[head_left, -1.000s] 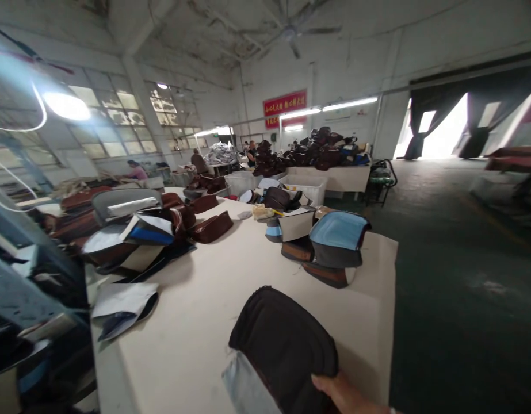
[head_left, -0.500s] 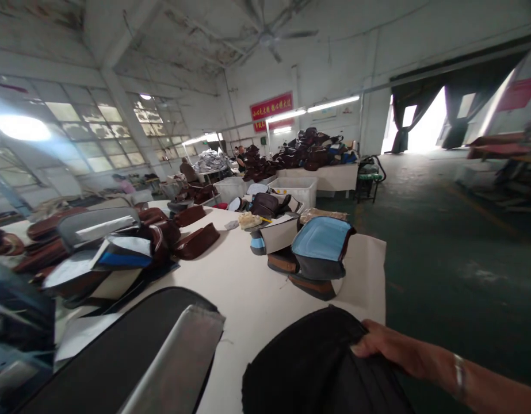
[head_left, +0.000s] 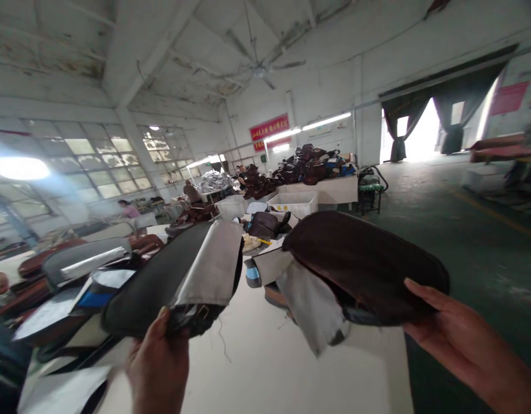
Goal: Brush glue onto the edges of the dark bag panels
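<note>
One long grey bag (head_left: pixel 151 282), left hand (head_left: pixel 159 359) gripping, and one brown bag (head_left: pixel 360 261), right hand (head_left: pixel 449 330) gripping, are slanting up inward over the table (head_left: pixel 291 374).

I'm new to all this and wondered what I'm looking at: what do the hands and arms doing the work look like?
Ordinary human ones: the left hand and right hand are bare, without gloves. No sleeve, cable or marking shows on either.

White walls (head_left: pixel 329 86), dark green floor (head_left: pixel 476 259)
</note>
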### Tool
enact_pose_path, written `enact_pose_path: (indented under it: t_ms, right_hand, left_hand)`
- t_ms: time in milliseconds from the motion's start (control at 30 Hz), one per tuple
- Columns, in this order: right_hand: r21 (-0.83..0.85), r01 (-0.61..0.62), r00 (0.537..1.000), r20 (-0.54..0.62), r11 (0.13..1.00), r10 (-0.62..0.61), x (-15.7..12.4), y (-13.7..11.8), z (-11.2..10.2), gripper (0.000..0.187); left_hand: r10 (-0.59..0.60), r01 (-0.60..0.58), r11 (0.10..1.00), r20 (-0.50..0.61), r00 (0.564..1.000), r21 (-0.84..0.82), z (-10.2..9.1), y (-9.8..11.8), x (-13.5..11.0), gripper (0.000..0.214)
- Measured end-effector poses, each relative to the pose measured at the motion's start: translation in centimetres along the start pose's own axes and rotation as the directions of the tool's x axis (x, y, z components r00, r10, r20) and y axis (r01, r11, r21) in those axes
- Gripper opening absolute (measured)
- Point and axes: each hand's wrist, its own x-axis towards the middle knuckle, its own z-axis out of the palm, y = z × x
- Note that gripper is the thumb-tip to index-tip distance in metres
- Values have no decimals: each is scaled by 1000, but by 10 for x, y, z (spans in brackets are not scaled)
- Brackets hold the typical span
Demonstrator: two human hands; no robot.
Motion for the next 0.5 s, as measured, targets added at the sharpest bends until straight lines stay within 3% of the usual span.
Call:
enact_pose_path:
  t_ms: [100, 167, 367, 433, 500]
  right_hand:
    - [168, 123, 992, 14, 978, -127, 33, 10, 23, 24]
    - [275, 157, 985, 26, 948, -171, 55, 13, 38, 24]
    - [388, 230, 969, -9, 893, -245, 97, 14, 62, 28]
    - [391, 246, 965, -17, 887, -261, 104, 21, 70, 30]
    - [405, 246, 965, -22, 881, -260, 110, 34, 80, 33]
  left_hand:
    - [72, -72, 997, 14, 997, -17, 59, 39, 29, 49]
    - [65, -65, 989, -3, 998, -135, 90, 66, 42, 46]
    - [-67, 88, 856, 60, 996, -509, 136, 126, 64, 38]
    - [-201, 238, 732, 131, 971, -638, 150, 138, 71, 36]
    - [-339, 398, 549, 239, 910, -735, 169, 147, 78, 30]
